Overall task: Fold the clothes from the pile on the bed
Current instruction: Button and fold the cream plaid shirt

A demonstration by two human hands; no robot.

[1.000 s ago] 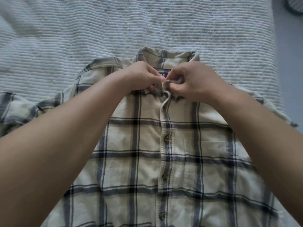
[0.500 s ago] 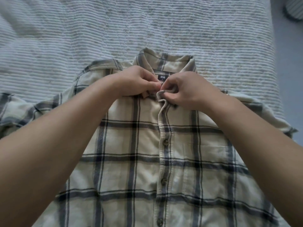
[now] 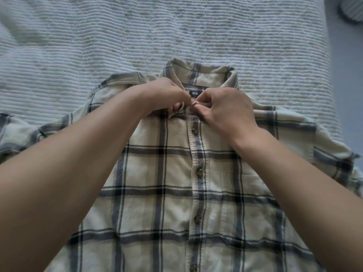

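A cream shirt with dark plaid lines (image 3: 176, 193) lies face up and buttoned on the bed, collar pointing away from me. Both sleeves spread out to the sides. My left hand (image 3: 167, 97) pinches the left side of the neck opening just below the collar. My right hand (image 3: 224, 108) pinches the right side of the placket at the same spot, fingers curled round the fabric edge. The two hands almost touch each other. A small dark label shows inside the collar (image 3: 196, 75) between them. My forearms hide parts of the shirt's front.
A white ribbed bedspread (image 3: 176, 32) covers the bed beyond the shirt. The bed's right edge runs down at the far right, with grey floor (image 3: 349, 75) beside it and a striped object (image 3: 353, 8) in the top right corner.
The view has drifted slightly, so the shirt sits lower in the frame. Both hands keep pinching the neck opening, and another button below the collar now shows under the right hand.
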